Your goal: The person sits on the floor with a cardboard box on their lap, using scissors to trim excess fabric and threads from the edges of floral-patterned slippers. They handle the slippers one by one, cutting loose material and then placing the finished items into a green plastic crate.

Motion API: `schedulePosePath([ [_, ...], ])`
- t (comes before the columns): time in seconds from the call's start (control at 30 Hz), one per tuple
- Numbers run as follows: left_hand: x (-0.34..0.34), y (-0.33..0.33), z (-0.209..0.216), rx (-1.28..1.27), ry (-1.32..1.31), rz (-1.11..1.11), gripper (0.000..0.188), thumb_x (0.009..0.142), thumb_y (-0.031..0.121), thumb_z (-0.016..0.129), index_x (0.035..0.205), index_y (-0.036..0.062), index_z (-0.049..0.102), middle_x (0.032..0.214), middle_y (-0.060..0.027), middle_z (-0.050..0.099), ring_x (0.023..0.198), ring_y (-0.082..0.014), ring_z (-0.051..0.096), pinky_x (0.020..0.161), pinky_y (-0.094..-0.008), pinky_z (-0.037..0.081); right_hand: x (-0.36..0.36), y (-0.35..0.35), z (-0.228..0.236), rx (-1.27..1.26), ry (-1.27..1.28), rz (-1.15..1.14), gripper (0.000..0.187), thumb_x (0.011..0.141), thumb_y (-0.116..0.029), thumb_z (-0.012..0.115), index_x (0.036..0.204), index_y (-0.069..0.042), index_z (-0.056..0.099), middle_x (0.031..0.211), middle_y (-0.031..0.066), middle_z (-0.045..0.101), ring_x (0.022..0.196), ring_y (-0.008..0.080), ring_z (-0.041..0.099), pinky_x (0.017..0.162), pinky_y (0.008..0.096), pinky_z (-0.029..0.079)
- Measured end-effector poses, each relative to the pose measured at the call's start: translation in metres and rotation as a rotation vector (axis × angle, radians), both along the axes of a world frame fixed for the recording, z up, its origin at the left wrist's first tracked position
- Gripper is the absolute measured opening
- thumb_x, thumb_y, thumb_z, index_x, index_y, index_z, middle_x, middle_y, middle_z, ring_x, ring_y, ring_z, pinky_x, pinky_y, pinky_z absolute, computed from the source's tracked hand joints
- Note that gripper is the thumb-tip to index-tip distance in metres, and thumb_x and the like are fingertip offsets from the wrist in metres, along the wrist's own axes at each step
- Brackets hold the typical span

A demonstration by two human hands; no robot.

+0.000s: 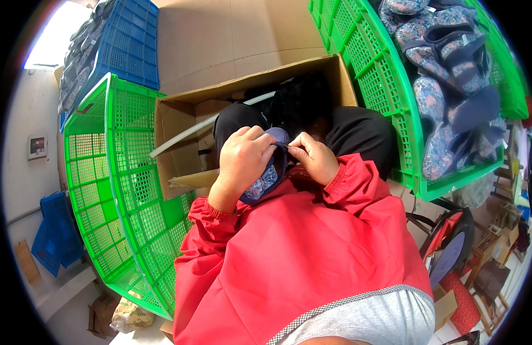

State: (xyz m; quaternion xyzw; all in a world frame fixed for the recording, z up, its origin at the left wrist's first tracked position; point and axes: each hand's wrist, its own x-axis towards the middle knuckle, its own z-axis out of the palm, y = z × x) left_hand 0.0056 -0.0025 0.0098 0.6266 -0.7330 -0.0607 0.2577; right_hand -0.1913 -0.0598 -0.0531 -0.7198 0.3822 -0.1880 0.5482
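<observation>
My left hand (246, 159) is closed round a slipper (265, 183) with blue floral fabric and a navy edge, above my lap. The slipper's far end shows past my fingertips, while the hand hides part of its side. At that far end my right hand (315, 158) is pinched, thumb against forefinger, on a thin dark thing (285, 146) that meets the navy edge. Whether this is a small tool or a thread is too small to tell.
An open cardboard box (185, 123) lies before my knees, with a white rod (211, 123) across it and dark stuff inside. At left stands a green crate (134, 167), with a blue crate (128, 43) behind. A green crate (372, 72) of floral slippers (441, 138) is at right.
</observation>
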Motion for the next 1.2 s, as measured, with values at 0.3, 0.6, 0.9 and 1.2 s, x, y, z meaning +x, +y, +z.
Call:
schedulePosePath([
  [0.3,-0.001,0.000,0.001,0.002,0.012,0.003,0.012,0.072,0.012,0.076,0.082,0.0085,0.071,0.077,-0.0055,0.061,0.077,-0.0267,0.062,0.068,-0.0369,0.051,0.002,0.002,-0.014,0.093,-0.098,-0.067,0.021,0.099,-0.026,0.060,0.098,-0.005,0.057,0.080,0.0084,0.069,0.072,0.0216,0.067,0.064,0.0342,0.050],
  [0.6,0.001,0.002,0.005,0.000,0.023,-0.070,0.011,0.072,0.011,0.077,0.082,0.0088,0.072,0.079,-0.0052,0.063,0.075,-0.0264,0.061,0.068,-0.0368,0.051,0.005,-0.005,-0.042,0.189,-0.309,-0.314,0.043,0.093,-0.030,0.072,0.119,0.001,0.058,0.105,0.0073,0.067,0.089,0.0115,0.063,0.081,0.0273,0.052],
  [0.9,0.008,0.023,0.012,-0.292,0.076,-0.111,0.019,0.060,0.000,0.069,0.078,0.0072,0.069,0.086,-0.0051,0.064,0.083,-0.0278,0.064,0.075,-0.0390,0.052,0.019,-0.015,-0.031,0.523,-0.357,-0.043,0.040,0.090,-0.028,0.075,0.118,-0.002,0.062,0.104,0.0018,0.064,0.092,0.0078,0.058,0.085,0.0243,0.048],
  [1.2,-0.014,0.107,0.010,-0.173,0.015,0.440,0.045,0.067,0.009,0.085,0.108,0.0024,0.069,0.099,-0.0131,0.063,0.089,-0.0300,0.063,0.077,-0.0376,0.052,0.024,0.027,-0.064,0.478,-0.527,-0.384,0.021,0.094,-0.022,0.071,0.099,-0.004,0.063,0.087,-0.0015,0.063,0.077,0.0066,0.055,0.074,0.0229,0.046],
])
